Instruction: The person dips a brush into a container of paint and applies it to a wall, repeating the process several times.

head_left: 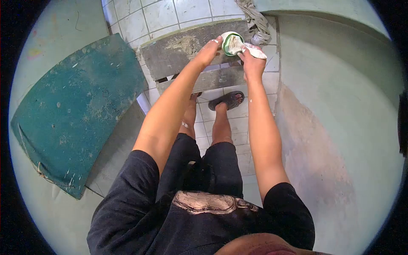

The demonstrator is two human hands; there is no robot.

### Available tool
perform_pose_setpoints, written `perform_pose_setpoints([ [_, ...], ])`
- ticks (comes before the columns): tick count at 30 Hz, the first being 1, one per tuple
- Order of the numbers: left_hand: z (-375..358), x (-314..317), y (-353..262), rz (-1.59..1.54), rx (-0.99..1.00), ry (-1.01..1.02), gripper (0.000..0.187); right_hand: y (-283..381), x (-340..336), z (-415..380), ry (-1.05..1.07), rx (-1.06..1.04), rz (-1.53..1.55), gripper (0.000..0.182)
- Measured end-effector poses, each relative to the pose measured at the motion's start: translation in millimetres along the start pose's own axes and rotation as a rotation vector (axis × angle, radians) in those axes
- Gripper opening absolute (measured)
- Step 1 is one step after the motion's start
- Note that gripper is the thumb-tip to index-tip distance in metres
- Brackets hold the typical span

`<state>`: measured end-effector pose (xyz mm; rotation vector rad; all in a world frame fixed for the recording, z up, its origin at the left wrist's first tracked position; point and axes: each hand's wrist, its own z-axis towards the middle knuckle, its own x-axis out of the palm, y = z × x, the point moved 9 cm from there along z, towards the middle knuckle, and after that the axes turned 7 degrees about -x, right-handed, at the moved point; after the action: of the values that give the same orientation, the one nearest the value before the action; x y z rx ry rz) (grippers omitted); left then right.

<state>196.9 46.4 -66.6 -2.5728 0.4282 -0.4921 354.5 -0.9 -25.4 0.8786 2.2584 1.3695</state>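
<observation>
My left hand (208, 52) is closed on the left side of a small white tub with a green rim (225, 46), with white smears on its fingers. The tub is over the far edge of a worn wooden bench (170, 55). In my right hand (254, 64) is a paintbrush (256, 51) with a white, paint-smeared handle. Its bristle end points left and overlaps the mouth of the tub. The fingers of my right hand wrap round the handle, and their undersides are hidden.
A scuffed dark green board (80, 102) leans at the left. A grey rag (256, 23) hangs beyond the bench on the right. The right wall (340, 85) is pale green with a bare, patchy area (312, 140). White tiles (178, 12) cover the floor.
</observation>
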Motion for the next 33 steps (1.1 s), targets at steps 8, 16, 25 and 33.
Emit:
perform_pose_setpoints([
  [8,7,-1,0,0.012,0.001,0.039,0.068,-14,-1,3,0.018,0.14,0.145,0.021],
  [16,1,-9,-9,0.168,0.129,-0.114,0.058,15,-11,-9,-0.052,-0.143,-0.214,0.014],
  [25,-1,-6,-11,0.037,0.068,-0.024,0.059,1,-2,-11,0.037,-0.028,0.017,0.015],
  [33,-2,-4,-11,0.075,0.046,0.016,0.064,-2,-9,-10,-0.029,0.061,0.163,0.017],
])
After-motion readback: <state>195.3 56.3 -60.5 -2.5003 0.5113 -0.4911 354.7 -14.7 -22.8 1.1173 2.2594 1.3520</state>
